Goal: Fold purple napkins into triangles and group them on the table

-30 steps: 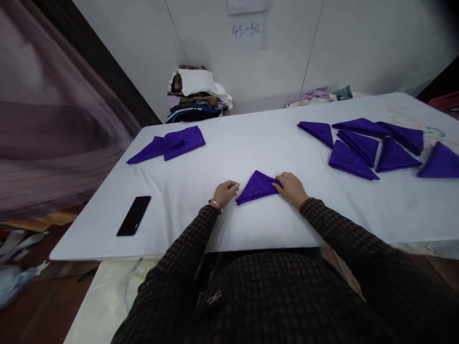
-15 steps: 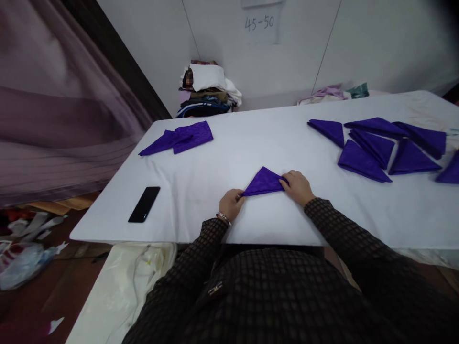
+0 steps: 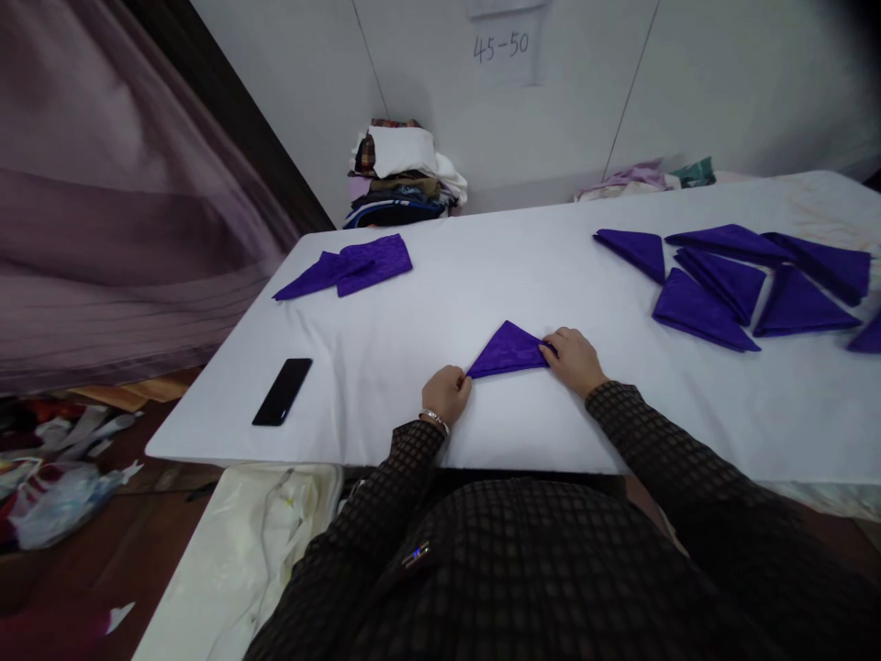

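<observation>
So the left hand (image 3: 447,393) has its grip closed, fingers curled and pinching the left tip of a purple triangular cloth napkin (image 3: 507,350). The right hand (image 3: 574,360) has its fingers over the napkin's right corner, and honestly I can't tell if that grip is pinching the cloth or just pressing it flat. The napkin lies flat on the white tabletop (image 3: 413,303), near the front edge and right between the two hands, peak pointing away. To me this looks like mid-fold: the triangle is made and both base corners are being held. Any further fold would need those two corners kept level and the long edge taut so the layers don't slide. Going outward, there's a black slab smartphone (image 3: 283,391) lying off to the left, a pair of flatter purple cloths (image 3: 351,265) at the far left of the tabletop, and a cluster of finished-looking purple folded triangles (image 3: 716,275) spread out on the right. A pile of folded mixed clothes (image 3: 403,174) sits against the wall behind. The only writing I can read is a white paper note on the wall (image 3: 501,46) with "45-50" handwritten on it. No brand shows anywhere.
</observation>
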The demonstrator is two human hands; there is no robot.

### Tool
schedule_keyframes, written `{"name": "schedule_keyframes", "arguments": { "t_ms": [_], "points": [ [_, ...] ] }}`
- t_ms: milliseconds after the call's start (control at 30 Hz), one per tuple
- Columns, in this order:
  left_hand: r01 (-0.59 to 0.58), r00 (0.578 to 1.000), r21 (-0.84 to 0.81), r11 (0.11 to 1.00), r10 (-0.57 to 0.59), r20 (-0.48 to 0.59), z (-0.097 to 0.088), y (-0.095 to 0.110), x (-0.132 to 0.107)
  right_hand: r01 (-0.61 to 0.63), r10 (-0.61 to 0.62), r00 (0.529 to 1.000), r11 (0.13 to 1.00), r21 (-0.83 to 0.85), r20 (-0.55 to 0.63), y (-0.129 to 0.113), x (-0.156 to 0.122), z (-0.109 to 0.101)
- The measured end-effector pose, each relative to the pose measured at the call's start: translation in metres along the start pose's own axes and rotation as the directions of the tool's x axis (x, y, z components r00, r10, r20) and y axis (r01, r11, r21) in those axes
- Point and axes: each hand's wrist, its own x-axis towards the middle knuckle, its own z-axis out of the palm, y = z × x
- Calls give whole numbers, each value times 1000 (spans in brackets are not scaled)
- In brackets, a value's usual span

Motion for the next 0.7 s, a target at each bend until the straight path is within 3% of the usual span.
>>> {"name": "schedule_keyframes", "arguments": {
  "t_ms": [167, 267, 400, 700],
  "points": [
    [-3, 999, 48, 999, 5, -54, 2, 3, 0, -8, 8, 1000, 1000, -11, 1, 1, 0, 1],
    [-116, 986, 1, 993, 116, -121, 4, 1, 1, -7, 6, 1000, 1000, -5, -18, 2, 0, 2],
    [-223, 970, 13, 975, 223, -99, 5, -1, 7, -7, 7, 999, 1000, 2, -37, 1, 0, 3],
    [-6, 1000, -5, 1000, 6, 9, 2, 2, 17, -2, 3, 1000, 1000, 30, -27, 1, -1, 1]
  ]
}}
